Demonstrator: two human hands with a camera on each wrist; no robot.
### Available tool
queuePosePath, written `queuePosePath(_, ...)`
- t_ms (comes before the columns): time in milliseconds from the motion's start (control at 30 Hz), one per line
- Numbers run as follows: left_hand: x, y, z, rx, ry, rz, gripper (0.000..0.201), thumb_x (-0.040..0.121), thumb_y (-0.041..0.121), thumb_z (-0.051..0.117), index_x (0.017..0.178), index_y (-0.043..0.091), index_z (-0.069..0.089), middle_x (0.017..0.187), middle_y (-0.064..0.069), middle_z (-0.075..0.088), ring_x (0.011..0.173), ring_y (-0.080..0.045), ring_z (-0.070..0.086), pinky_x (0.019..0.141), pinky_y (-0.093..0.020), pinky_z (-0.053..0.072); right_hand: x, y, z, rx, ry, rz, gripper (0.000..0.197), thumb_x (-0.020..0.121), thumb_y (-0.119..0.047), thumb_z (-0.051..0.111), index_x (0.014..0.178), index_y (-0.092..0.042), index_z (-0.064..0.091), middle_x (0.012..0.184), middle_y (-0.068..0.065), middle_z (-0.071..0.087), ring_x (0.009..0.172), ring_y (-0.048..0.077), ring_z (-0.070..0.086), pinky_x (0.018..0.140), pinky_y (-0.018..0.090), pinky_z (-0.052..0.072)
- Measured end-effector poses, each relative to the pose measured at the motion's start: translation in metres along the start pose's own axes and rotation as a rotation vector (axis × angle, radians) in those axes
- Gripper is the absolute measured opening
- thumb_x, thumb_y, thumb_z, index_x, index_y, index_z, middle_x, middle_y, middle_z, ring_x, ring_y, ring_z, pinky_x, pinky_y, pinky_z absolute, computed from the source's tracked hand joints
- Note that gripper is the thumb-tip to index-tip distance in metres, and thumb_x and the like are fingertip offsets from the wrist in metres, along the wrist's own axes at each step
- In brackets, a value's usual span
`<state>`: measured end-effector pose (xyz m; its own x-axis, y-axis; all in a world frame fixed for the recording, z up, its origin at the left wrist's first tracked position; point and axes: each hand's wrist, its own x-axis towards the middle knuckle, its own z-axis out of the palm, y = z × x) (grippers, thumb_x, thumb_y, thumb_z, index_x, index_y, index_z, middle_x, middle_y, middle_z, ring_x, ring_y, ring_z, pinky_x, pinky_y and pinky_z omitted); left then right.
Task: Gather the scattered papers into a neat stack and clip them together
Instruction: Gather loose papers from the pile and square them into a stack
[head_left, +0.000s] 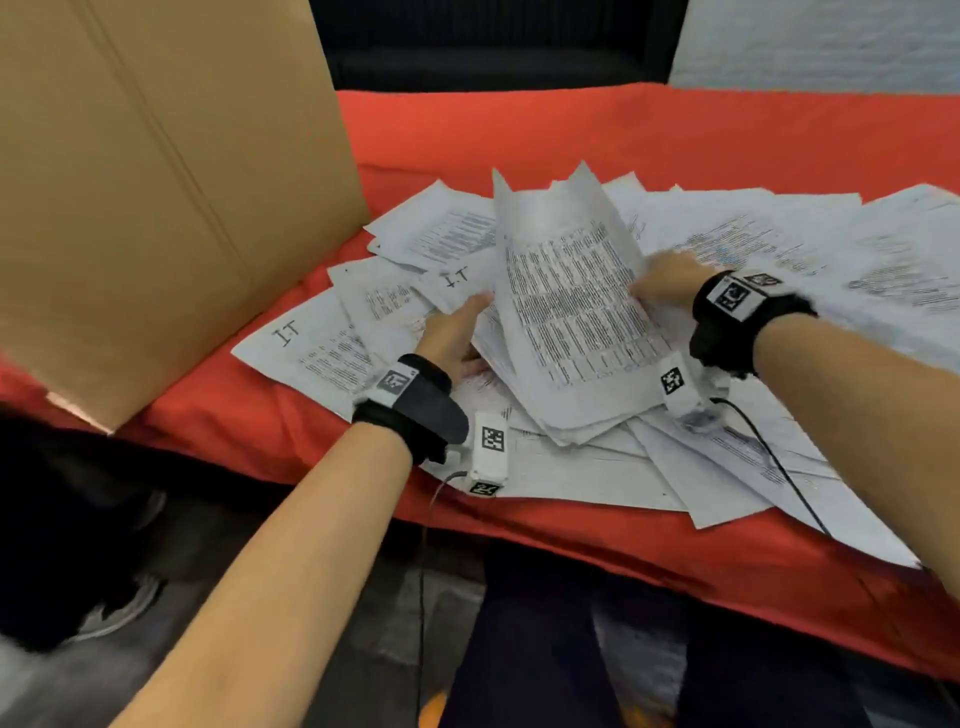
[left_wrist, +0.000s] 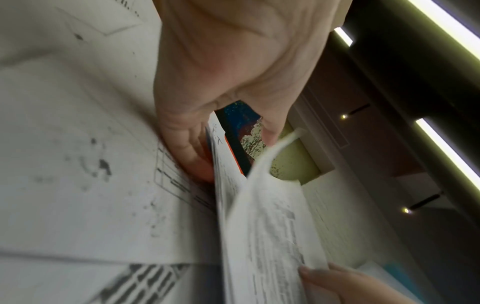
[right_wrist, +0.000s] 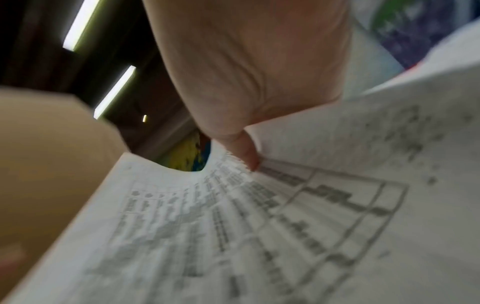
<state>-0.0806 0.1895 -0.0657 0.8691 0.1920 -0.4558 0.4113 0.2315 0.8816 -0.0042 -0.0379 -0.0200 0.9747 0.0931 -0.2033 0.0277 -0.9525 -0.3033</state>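
Observation:
A bundle of printed white papers (head_left: 571, 312) is lifted off the heap, curved and tilted up between my two hands. My left hand (head_left: 457, 332) holds its left edge; in the left wrist view its fingers (left_wrist: 187, 148) lie behind the sheets (left_wrist: 265, 236) and the thumb is on the other side. My right hand (head_left: 667, 283) pinches the right edge, with its thumb (right_wrist: 245, 150) pressed on the top sheet (right_wrist: 233, 226). More loose papers (head_left: 332, 343) lie scattered underneath and around. No clip is in view.
The red-clothed table (head_left: 571, 130) carries the paper heap, which spreads to the right (head_left: 779, 239) and over the near edge (head_left: 571, 478). A tall cardboard box (head_left: 156, 182) stands at the left. Wrist-camera cables (head_left: 779, 467) trail over the papers.

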Motion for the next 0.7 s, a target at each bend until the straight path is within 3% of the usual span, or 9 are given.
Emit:
queuePosePath(67,0.009,-0.003,0.002,0.086,-0.005,0.029,0.097,0.063,0.036,0.081,0.142,0.006,0.034,0.142,-0.014,0.047,0.12,-0.033,0.055,0.094,-0.046,0.052,0.007,-0.009,0.009,-0.043,-0.088,-0.043,0.032,0.094,-0.017,0.051,0.12,0.004,0.052,0.116,0.022,0.059,0.096,0.03,0.056,0.075,0.032,0.045)
queuePosePath(167,0.009,-0.002,0.007,0.164,-0.037,0.17,0.059,0.084,0.0,0.064,0.138,0.005,0.04,0.134,-0.015,0.054,0.118,-0.034,0.055,0.1,-0.049,0.046,0.004,-0.014,0.01,0.056,-0.146,-0.05,0.074,0.087,-0.025,0.068,0.146,-0.007,0.027,0.138,0.018,0.047,0.121,0.034,0.052,0.097,0.039,0.042)
queuePosePath(233,-0.001,0.006,0.005,0.133,-0.036,0.237,0.046,0.091,-0.004,0.053,0.135,0.007,0.047,0.129,-0.012,0.059,0.115,-0.03,0.058,0.099,-0.045,0.046,0.005,-0.008,0.008,0.29,-0.122,-0.001,0.088,0.081,-0.024,0.075,0.149,-0.01,0.021,0.124,0.018,0.055,0.105,0.031,0.059,0.09,0.041,0.048)
queuePosePath(267,-0.002,0.009,0.001,0.11,-0.041,0.27,0.04,0.092,-0.001,0.052,0.131,0.007,0.051,0.126,-0.011,0.062,0.113,-0.028,0.06,0.098,-0.043,0.047,0.003,-0.005,0.006,0.444,-0.144,0.016,0.08,0.081,-0.019,0.075,0.146,-0.007,0.029,0.113,0.017,0.06,0.093,0.023,0.061,0.085,0.04,0.05)
queuePosePath(333,-0.004,0.017,-0.008,0.07,-0.035,0.306,0.033,0.096,0.011,0.05,0.128,0.007,0.053,0.122,-0.008,0.064,0.111,-0.025,0.061,0.096,-0.039,0.049,0.0,-0.003,0.005,0.707,-0.265,0.014,0.046,0.083,-0.006,0.07,0.125,0.0,0.052,0.112,0.023,0.063,0.085,0.018,0.065,0.081,0.034,0.055)
queuePosePath(433,0.002,0.027,-0.025,0.293,0.142,0.316,0.046,0.097,0.035,0.048,0.133,0.007,0.044,0.127,-0.003,0.055,0.111,-0.019,0.053,0.085,-0.028,0.043,-0.001,-0.007,0.008,0.807,-0.167,0.034,0.006,0.091,-0.008,0.062,0.091,-0.002,0.06,0.077,0.007,0.066,0.059,0.015,0.064,0.058,0.025,0.055)
queuePosePath(500,0.015,0.034,-0.039,0.5,0.275,0.278,0.057,0.095,0.037,0.051,0.14,0.007,0.035,0.141,-0.009,0.044,0.122,-0.024,0.047,0.09,-0.028,0.04,0.002,0.001,0.007,0.854,-0.051,0.101,0.008,0.092,-0.012,0.06,0.09,-0.005,0.057,0.078,0.006,0.058,0.071,0.018,0.058,0.073,0.034,0.053)
queuePosePath(600,0.03,0.038,-0.05,0.929,0.271,0.145,0.07,0.09,0.036,0.058,0.143,0.002,0.03,0.145,-0.013,0.04,0.132,-0.032,0.041,0.096,-0.033,0.037,0.007,0.033,0.011,0.811,-0.074,0.167,0.006,0.091,-0.008,0.055,0.088,-0.012,0.056,0.09,0.006,0.056,0.097,0.025,0.051,0.105,0.048,0.043)
queuePosePath(700,0.035,0.04,-0.045,1.226,0.208,0.084,0.07,0.083,0.037,0.068,0.133,-0.003,0.041,0.135,-0.021,0.049,0.124,-0.035,0.048,0.092,-0.036,0.043,0.004,0.064,0.023,0.815,-0.129,0.236,0.008,0.089,-0.008,0.055,0.096,-0.01,0.058,0.1,0.011,0.059,0.1,0.027,0.054,0.105,0.053,0.042)
